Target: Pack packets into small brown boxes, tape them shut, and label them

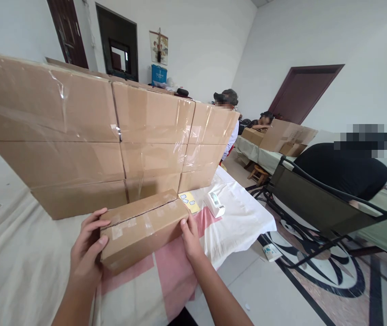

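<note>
A long, narrow cardboard box (pixel 146 228) with tape patches lies lengthwise between my hands, above the cloth-covered table (pixel 20 271). My left hand (pixel 86 251) wraps round its left end, thumb on the front face and fingers over the top. At the right end, my right hand (pixel 191 236) presses against the box with fingers held together. Directly behind the box rises a wall of large taped cardboard cartons (pixel 88 136), stacked three high and several wide.
A small white device (pixel 215 204) and a yellow card (pixel 189 202) lie on the white cloth at the table's right. A seated person in black (pixel 343 170) occupies a folding chair to the right. Two people sit by another table with cartons (pixel 282 136) farther back.
</note>
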`<state>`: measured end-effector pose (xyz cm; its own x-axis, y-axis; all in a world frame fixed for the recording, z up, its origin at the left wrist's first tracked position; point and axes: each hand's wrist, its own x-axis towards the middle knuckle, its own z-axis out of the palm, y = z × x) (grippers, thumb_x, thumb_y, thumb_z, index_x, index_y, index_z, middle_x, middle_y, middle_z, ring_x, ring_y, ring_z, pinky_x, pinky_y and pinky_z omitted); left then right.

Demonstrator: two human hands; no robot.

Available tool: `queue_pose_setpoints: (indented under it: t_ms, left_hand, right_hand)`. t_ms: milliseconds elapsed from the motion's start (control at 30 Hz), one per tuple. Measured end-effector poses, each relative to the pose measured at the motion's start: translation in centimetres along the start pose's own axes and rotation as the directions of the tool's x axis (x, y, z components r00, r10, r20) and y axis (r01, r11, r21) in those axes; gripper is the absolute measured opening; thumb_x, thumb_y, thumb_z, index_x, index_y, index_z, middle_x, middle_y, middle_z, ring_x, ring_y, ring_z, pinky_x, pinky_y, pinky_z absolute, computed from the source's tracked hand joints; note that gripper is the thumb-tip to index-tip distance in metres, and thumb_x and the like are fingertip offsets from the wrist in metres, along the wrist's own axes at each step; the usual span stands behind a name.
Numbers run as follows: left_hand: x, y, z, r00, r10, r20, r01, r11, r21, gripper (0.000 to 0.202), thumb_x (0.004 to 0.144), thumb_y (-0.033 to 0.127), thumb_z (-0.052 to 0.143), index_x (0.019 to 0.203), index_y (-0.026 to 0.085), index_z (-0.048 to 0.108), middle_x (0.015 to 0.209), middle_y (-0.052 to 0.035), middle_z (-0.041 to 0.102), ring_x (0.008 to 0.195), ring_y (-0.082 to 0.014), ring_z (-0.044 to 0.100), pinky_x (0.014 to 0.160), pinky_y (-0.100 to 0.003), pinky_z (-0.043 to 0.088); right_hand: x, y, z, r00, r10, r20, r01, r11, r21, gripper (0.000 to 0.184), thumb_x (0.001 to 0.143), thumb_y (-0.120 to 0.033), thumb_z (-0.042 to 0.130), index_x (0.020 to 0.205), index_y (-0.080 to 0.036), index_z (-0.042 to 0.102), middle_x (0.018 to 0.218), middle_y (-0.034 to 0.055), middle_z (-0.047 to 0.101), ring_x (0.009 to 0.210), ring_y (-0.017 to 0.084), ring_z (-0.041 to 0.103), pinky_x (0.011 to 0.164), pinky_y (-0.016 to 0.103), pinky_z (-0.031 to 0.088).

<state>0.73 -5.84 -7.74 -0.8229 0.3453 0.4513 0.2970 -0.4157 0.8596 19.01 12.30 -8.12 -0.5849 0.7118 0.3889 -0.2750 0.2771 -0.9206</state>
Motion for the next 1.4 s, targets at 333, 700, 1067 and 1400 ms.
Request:
queue_pose_setpoints:
  t_ms: [333, 700, 1067, 1400]
  left_hand:
    - [-0.1, 0.1, 0.0, 1.000, 0.010, 0.015, -0.010, 1.000, -0.006, 0.017, 0.081, 0.036, 0.072, 0.095, 0.028, 0.071, 0.143, -0.0034, 0.057, 0.142, -0.0357, 0.042, 0.123, -0.061, 0.022]
    - [-0.2, 0.0, 0.0, 0.999, 0.019, 0.037, -0.019, 1.000, 0.002, 0.016, 0.084, 0.034, 0.067, 0.099, 0.028, 0.070, 0.145, -0.0018, 0.055, 0.143, -0.0324, 0.042, 0.124, -0.053, 0.026]
    - [-0.2, 0.3, 0.2, 0.999, 0.021, 0.046, -0.020, 0.999, -0.029, 0.016, 0.085, 0.034, 0.069, 0.100, 0.029, 0.071, 0.144, -0.0032, 0.054, 0.140, -0.0306, 0.043, 0.119, -0.049, 0.030]
    - [-0.3, 0.6, 0.2, 0.998, 0.032, 0.047, -0.031, 0.999, -0.007, 0.011, 0.086, 0.031, 0.067, 0.096, 0.027, 0.069, 0.143, -0.0026, 0.054, 0.139, -0.0291, 0.044, 0.119, -0.046, 0.030]
  right_hand:
    - [0.0, 0.1, -0.1, 1.000, -0.009, -0.009, 0.009, 1.000, -0.027, 0.055, 0.100, -0.055, 0.054, 0.149, -0.032, 0.053, 0.142, 0.0047, 0.063, 0.145, 0.026, 0.046, 0.123, 0.044, 0.035]
    - [0.1, 0.4, -0.4, 1.000, 0.008, 0.004, -0.008, 0.999, -0.032, 0.046, 0.100, -0.054, 0.053, 0.138, -0.030, 0.062, 0.143, 0.0061, 0.062, 0.142, 0.027, 0.049, 0.122, 0.046, 0.037]
    - [-0.2, 0.2, -0.4, 0.998, 0.062, -0.001, -0.062, 0.997, -0.052, 0.042, 0.099, -0.056, 0.053, 0.128, -0.029, 0.067, 0.136, 0.0068, 0.066, 0.133, 0.028, 0.056, 0.118, 0.047, 0.040]
    - [-0.3, 1.0, -0.5, 0.998, 0.055, -0.023, -0.056, 0.996, -0.070, 0.044, 0.101, -0.053, 0.052, 0.136, -0.030, 0.062, 0.142, 0.0043, 0.063, 0.136, 0.026, 0.054, 0.120, 0.044, 0.039]
